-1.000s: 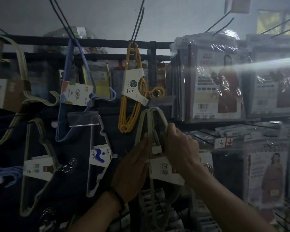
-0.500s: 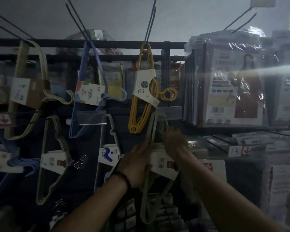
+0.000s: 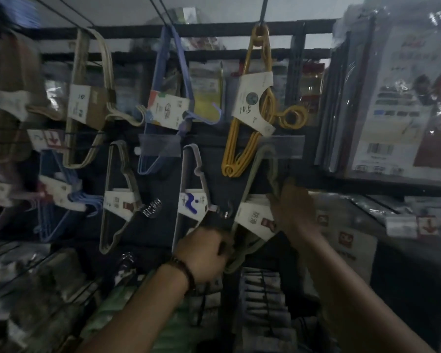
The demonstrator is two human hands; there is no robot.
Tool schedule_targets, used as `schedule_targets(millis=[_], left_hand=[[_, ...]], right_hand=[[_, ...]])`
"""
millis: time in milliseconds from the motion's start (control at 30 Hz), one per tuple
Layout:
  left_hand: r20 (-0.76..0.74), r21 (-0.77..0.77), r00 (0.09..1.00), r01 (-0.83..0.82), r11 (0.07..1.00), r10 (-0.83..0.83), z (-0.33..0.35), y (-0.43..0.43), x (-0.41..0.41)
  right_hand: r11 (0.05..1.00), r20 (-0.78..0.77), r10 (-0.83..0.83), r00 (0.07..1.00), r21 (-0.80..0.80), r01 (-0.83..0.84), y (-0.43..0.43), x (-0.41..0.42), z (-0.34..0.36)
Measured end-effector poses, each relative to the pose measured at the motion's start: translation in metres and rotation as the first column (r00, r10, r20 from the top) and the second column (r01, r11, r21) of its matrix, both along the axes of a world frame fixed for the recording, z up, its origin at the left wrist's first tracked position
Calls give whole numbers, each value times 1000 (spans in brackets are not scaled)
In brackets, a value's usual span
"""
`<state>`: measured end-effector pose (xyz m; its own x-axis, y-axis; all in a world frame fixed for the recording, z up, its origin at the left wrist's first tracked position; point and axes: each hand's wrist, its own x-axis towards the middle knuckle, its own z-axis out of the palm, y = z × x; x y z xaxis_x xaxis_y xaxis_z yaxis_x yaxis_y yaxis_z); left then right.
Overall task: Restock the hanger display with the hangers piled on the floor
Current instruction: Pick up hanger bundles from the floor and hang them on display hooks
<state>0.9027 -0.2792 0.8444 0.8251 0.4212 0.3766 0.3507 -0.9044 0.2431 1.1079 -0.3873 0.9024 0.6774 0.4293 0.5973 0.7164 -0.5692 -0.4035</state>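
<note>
Within the last second the bundle of hangers (image 3: 255, 171) has been lifted higher against the display rack (image 3: 214, 30). Its top bend is now level with the clear price strip (image 3: 289, 146), just below and to the right of the yellow hangers (image 3: 229, 167). The left hand (image 3: 201, 253), which had been pressed against the middle of the bundle, has been moved down to the lower end, and its fingers are curled tightly round the strands there. The right hand (image 3: 294, 207) has been kept on the upper arm, just beside the card label (image 3: 252, 219). It appears to be closed round that arm, though blur and shadow leave the fingers unclear. From this it is judged that the bundle is being steered onto its peg and that this load is nearly hung. The peg itself cannot be made out, so whether the top bend is already hooked over it cannot be told. The pile on the floor is out of view, so what remains to be restocked is not shown. The left edge of the rack is smeared by motion, and the packets (image 3: 392, 103) on the right are cut off by the frame.
</note>
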Motion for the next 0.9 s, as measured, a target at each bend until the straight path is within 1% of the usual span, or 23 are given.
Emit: schedule_targets(millis=[67,133,167,233,300,367,467,533,567,633,667,733,800,900], left_hand=[[24,-23,999,-42,999,43,-10,-3,-31],[24,-46,995,-92,995,93,-24,-1,-71],[-2,-81,992,-123,989,123,-34,0,-95],[-72,-166,981,-188,968,179,-58,4,-149],[-129,-238,964,-259,936,234,-85,5,-214],[-193,-306,940,-331,892,283,-117,3,-283],[-311,-377,879,-463,802,361,-176,-6,-391],[-383,-383,813,-572,726,439,-222,-12,-468],[-428,-406,780,-618,674,457,-243,-16,-505],[-509,-475,732,-678,560,454,-277,-33,-572],[-538,-507,712,-701,501,452,-291,-43,-602],[-586,-540,658,-752,378,472,-313,-62,-653],[-640,-541,600,-795,273,480,-329,-75,-696],[-679,-533,524,-834,146,514,-344,-81,-749]], right_hand=[[1000,32,-2,999,30,1,-9,-29,-11],[996,45,80,996,43,-82,-14,-69,-25],[989,45,142,989,21,-143,-14,-92,-35],[954,14,293,956,-76,-291,-5,-140,-62],[883,-72,429,901,-177,-434,13,-195,-97],[753,-185,561,807,-291,-590,31,-260,-132],[524,-386,656,648,-385,-760,57,-364,-195],[374,-499,667,554,-419,-827,68,-437,-241],[308,-544,662,516,-430,-848,70,-475,-263],[181,-633,644,430,-421,-889,73,-548,-306],[131,-667,631,396,-411,-902,75,-582,-327],[36,-717,603,351,-415,-909,80,-641,-362],[-54,-760,569,315,-417,-907,88,-687,-386],[-167,-796,532,289,-433,-886,110,-738,-406]])
